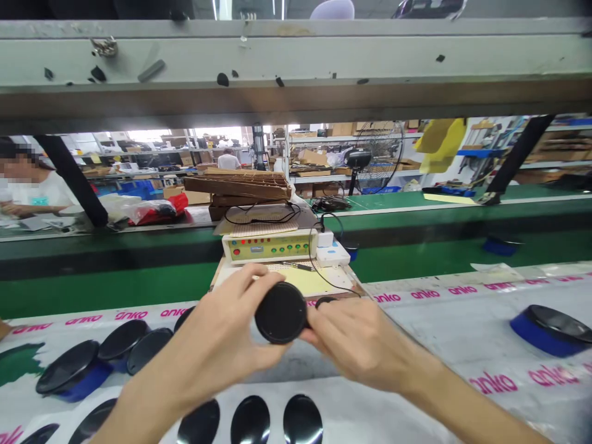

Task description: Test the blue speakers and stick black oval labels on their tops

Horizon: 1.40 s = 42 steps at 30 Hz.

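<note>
One cardboard tray (245, 185), contents unclear, lies beyond the left hand's (224, 330) black disc (280, 313).

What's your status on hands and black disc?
Left hand gripping round black disc by its rim. Right hand at its edge, hold unclear. Disc face mostly unobstructed.

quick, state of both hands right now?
Left hand: closed, holding the round black piece by its edge.
Right hand: curled closed beside that piece; what it grips can't be told.
</note>
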### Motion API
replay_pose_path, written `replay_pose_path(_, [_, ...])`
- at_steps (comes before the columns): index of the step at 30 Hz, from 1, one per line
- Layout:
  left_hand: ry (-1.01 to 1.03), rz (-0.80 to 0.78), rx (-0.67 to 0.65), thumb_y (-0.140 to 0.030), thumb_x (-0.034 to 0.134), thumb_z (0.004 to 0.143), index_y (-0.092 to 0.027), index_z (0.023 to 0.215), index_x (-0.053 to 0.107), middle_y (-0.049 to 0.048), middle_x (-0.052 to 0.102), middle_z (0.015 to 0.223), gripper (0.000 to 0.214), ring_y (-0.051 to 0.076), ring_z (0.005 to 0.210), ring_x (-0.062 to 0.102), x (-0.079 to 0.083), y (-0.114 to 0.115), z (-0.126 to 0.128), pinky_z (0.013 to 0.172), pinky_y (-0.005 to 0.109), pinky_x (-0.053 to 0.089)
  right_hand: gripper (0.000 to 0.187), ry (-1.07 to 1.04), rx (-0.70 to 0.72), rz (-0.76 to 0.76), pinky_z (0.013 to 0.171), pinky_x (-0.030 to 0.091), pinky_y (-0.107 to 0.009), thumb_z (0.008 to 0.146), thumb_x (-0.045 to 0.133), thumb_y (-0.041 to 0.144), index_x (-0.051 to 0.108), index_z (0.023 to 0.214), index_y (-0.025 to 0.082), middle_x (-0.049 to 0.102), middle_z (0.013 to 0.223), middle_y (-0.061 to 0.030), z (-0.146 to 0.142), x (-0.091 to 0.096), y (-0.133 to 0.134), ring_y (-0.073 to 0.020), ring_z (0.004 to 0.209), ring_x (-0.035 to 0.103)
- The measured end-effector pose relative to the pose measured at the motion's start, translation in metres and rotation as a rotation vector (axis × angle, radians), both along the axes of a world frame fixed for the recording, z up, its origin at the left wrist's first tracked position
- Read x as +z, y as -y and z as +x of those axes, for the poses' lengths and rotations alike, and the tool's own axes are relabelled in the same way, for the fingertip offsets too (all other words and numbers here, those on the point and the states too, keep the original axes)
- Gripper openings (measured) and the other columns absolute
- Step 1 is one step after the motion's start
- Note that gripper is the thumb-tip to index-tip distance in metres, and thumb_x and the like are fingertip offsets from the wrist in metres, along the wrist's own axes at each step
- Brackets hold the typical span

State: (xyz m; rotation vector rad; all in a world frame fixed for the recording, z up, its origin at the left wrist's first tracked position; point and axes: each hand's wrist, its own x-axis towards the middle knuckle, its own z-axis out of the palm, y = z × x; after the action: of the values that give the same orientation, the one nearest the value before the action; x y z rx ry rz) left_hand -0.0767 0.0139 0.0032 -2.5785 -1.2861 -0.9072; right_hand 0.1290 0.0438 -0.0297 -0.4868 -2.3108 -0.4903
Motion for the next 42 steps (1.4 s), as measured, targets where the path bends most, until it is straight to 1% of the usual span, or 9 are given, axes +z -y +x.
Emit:
replay_pose_path(5, [-0.051,-0.051,0.068,-0.032,0.065,0.071,-0.026,0.107,0.052,0.0008,0.055,0.105,0.039,0.019,0.086,0.063,-0.001,-0.020,-0.005,0.071,0.029,0.052,0.037,0.076,-0.134,-0.051,0.049,0.024,-0.030,0.100,0.034,0.022,0.060,0.074,0.014,0.055,0.058,-0.0013,-0.003,-0.005,0.005,-0.0127,0.050,0.047])
replay_pose_path(10, [-0.034,-0.086,0.372,-0.042,0.062,0.073,-0.021,0.111,0.053,0.0059,0.054,0.116,0.044,0.027,0.089,0.065,-0.003,-0.036,-0.024,0.075,0.037,0.052,0.040,0.009,-0.396,-0.318,0.049,0.029,-0.025,0.099,0.032,0.037,0.057,0.073,0.019,0.054,0.057,0.0019,0.054,0.024,-0.025,-0.0101,0.047,0.043])
replay_pose_path(15, [-0.011,-0.529,0.048,-0.034,0.066,0.071,-0.026,0.113,0.056,0.0037,0.055,0.119,0.045,0.026,0.099,0.063,-0.041,-0.038,-0.002,0.085,0.036,0.050,0.028,-0.222,-0.897,-0.640,0.065,0.050,-0.029,0.095,0.049,0.039,0.059,0.102,0.014,0.062,0.089,-0.0029,0.112,0.020,-0.124,-0.0123,0.071,0.059])
replay_pose_path(19, [0.104,-0.653,-0.035,-0.034,0.065,0.077,-0.025,0.136,0.040,0.0089,0.048,0.137,0.065,0.030,0.120,0.053,-0.076,-0.033,0.027,0.098,0.041,0.044,0.030,-0.198,-0.938,-0.883,0.078,0.053,-0.037,0.092,0.057,0.033,0.057,0.115,0.015,0.060,0.111,-0.0071,0.115,-0.014,-0.178,-0.0179,0.091,0.062])
replay_pose_path(23, [0.205,-0.659,-0.059,-0.038,0.067,0.078,-0.027,0.143,0.029,0.0090,0.040,0.145,0.076,0.031,0.131,0.041,-0.076,-0.033,0.026,0.103,0.045,0.039,0.031,-0.258,-0.893,-0.968,0.080,0.053,-0.039,0.092,0.057,0.033,0.056,0.117,0.015,0.059,0.114,-0.0077,0.108,-0.030,-0.188,-0.0192,0.095,0.061])
replay_pose_path(28, [0.480,-0.580,-0.129,-0.042,0.051,0.091,-0.027,0.122,0.053,0.0064,0.056,0.125,0.035,0.023,0.109,0.056,-0.045,-0.025,0.021,0.094,0.039,0.045,0.027,-0.412,-0.757,-0.948,0.072,0.053,-0.033,0.090,0.058,0.034,0.056,0.109,0.014,0.060,0.107,-0.0063,0.116,0.012,-0.159,-0.0158,0.085,0.061])
replay_pose_path(33, [1.042,-0.876,-0.228,-0.052,0.049,0.090,-0.026,0.119,0.056,0.0066,0.058,0.121,0.039,0.021,0.106,0.059,-0.025,-0.006,0.038,0.088,0.035,0.051,0.051,-0.444,-0.341,-1.033,0.045,0.039,-0.023,0.070,0.064,0.064,0.036,0.080,0.022,0.062,0.108,-0.0055,0.086,0.065,-0.073,-0.0081,0.055,0.047])
replay_pose_path(37, [1.427,-1.272,-0.524,-0.057,0.035,0.093,-0.023,0.125,0.054,0.0101,0.063,0.118,0.050,0.022,0.102,0.064,-0.016,0.009,0.048,0.081,0.032,0.054,0.053,-0.351,0.155,-1.208,0.055,0.044,-0.025,0.069,0.069,0.057,0.029,0.076,0.023,0.059,0.108,-0.0063,0.038,0.069,-0.008,-0.0140,0.072,0.055])
replay_pose_path(42, [1.577,-1.374,-0.508,-0.051,0.048,0.091,-0.017,0.114,0.065,0.0119,0.072,0.104,0.045,0.022,0.088,0.071,-0.009,0.015,0.042,0.078,0.032,0.057,0.024,-0.387,0.037,-0.819,0.050,0.033,-0.020,0.097,0.039,0.037,0.040,0.079,0.022,0.046,0.073,0.0036,0.019,0.057,0.024,-0.0086,0.058,0.039])
